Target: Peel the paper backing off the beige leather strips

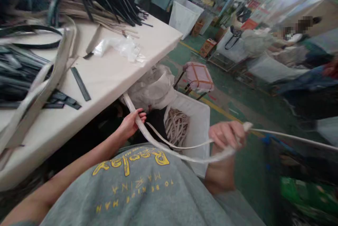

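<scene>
On the far left, a heap of black strips lies on a pale table, with a few wide beige bands draped over them. Farther along the tabletop sits a crumpled clear plastic bag.

Just below the table's edge, the left hand has its fingers curled loosely around a long pale strip, with the thumb under it. The strip comes down from the table edge and passes through this hand. It then sags in a shallow curve over the grey shirt and in front of a white bin. A second, thinner strand runs beside it over the same span. Inside the bin lies a tangle of pale cords, and a bunched white bag rests against its near corner.

Behind the bin, a small stool with a pink seat stands on the green floor.

The right hand is closed in a fist on the strip, knuckles up. From there the strip runs on, taut, to the right edge. The background on that side is blurred.
</scene>
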Available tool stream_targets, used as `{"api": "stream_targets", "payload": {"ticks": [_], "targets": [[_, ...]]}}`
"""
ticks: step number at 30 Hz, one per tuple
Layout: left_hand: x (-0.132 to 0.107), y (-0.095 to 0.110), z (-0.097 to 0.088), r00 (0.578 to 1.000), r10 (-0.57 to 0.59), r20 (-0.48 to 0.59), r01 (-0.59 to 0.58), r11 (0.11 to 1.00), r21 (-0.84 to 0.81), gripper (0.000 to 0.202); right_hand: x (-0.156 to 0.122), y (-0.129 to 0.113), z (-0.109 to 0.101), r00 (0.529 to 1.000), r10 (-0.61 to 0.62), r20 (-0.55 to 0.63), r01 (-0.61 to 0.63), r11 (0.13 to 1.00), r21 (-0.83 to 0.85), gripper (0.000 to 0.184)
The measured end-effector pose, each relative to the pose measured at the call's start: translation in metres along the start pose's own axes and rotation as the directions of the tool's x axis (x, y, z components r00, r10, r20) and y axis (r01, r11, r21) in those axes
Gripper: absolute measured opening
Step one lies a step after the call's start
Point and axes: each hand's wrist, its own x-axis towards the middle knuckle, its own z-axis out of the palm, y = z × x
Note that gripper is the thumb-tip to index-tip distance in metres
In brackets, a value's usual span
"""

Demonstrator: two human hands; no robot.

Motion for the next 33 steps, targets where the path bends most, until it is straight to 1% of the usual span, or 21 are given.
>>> {"api": "stream_targets", "payload": {"ticks": [1,3,4,5,7,9,11,13,15,17,19,20,23,24,26,27,29,31,33], "targets": [[-0.003,-0.004,-0.001,0.998,-0.014,0.058,0.011,0.999,0.040,0.017,0.013,0.013,-0.003,0.991,0.087,-0.107,-0.094,0.993,-0.068,0.020],[-0.009,-0.010,-0.003,0.985,-0.027,0.172,0.007,0.993,0.117,0.016,0.038,0.041,-0.011,0.937,0.216,-0.276,-0.267,0.949,-0.165,0.020],[-0.011,-0.012,-0.005,0.973,-0.027,0.229,-0.008,0.988,0.153,0.017,0.050,0.056,-0.016,0.909,0.250,-0.334,-0.325,0.927,-0.189,0.023],[-0.013,-0.013,-0.006,0.957,-0.018,0.290,-0.038,0.982,0.185,0.022,0.062,0.071,-0.020,0.886,0.296,-0.357,-0.383,0.901,-0.203,0.025],[-0.015,-0.012,-0.009,0.919,0.004,0.394,-0.106,0.965,0.239,0.034,0.085,0.101,-0.030,0.851,0.376,-0.368,-0.477,0.845,-0.241,0.029],[-0.017,-0.009,-0.011,0.887,0.003,0.462,-0.160,0.940,0.300,0.042,0.106,0.125,-0.037,0.832,0.429,-0.351,-0.530,0.802,-0.276,0.031],[-0.018,-0.005,-0.013,0.864,-0.021,0.504,-0.196,0.907,0.373,0.044,0.123,0.142,-0.041,0.831,0.460,-0.313,-0.549,0.774,-0.317,0.035],[-0.019,0.001,-0.014,0.843,-0.061,0.535,-0.223,0.865,0.450,0.043,0.137,0.150,-0.041,0.849,0.467,-0.247,-0.529,0.765,-0.369,0.041],[-0.019,0.009,-0.013,0.829,-0.093,0.552,-0.253,0.817,0.518,0.044,0.147,0.152,-0.037,0.879,0.444,-0.175,-0.473,0.759,-0.447,0.043],[-0.018,0.019,-0.010,0.827,-0.057,0.559,-0.305,0.791,0.531,0.048,0.153,0.150,-0.031,0.903,0.413,-0.116,-0.404,0.726,-0.557,0.042],[-0.016,0.031,-0.001,0.822,0.064,0.566,-0.392,0.785,0.479,0.055,0.159,0.146,-0.022,0.913,0.402,-0.069,-0.339,0.654,-0.676,0.039],[-0.014,0.036,0.005,0.811,0.133,0.569,-0.441,0.778,0.447,0.057,0.161,0.144,-0.017,0.915,0.401,-0.048,-0.308,0.616,-0.725,0.037],[-0.006,0.045,0.024,0.766,0.303,0.568,-0.580,0.706,0.406,0.056,0.168,0.134,-0.004,0.913,0.408,0.032,-0.198,0.509,-0.838,0.025],[-0.004,0.046,0.029,0.757,0.344,0.555,-0.610,0.677,0.412,0.055,0.169,0.129,-0.002,0.910,0.410,0.064,-0.155,0.478,-0.864,0.021],[0.000,0.046,0.037,0.755,0.393,0.525,-0.633,0.647,0.426,0.056,0.171,0.118,0.001,0.899,0.421,0.122,-0.078,0.427,-0.901,0.018],[0.001,0.045,0.039,0.761,0.392,0.517,-0.628,0.647,0.432,0.057,0.170,0.112,0.001,0.892,0.430,0.138,-0.055,0.408,-0.911,0.019],[0.001,0.042,0.041,0.773,0.337,0.538,-0.599,0.667,0.442,0.056,0.165,0.102,0.000,0.890,0.434,0.143,-0.041,0.387,-0.921,0.021],[-0.003,0.038,0.042,0.759,0.269,0.593,-0.578,0.697,0.424,0.053,0.157,0.094,-0.001,0.907,0.407,0.107,-0.064,0.384,-0.921,0.022],[-0.010,0.033,0.045,0.733,0.207,0.648,-0.557,0.730,0.397,0.051,0.147,0.088,-0.002,0.933,0.356,0.044,-0.115,0.413,-0.903,0.025]]}}
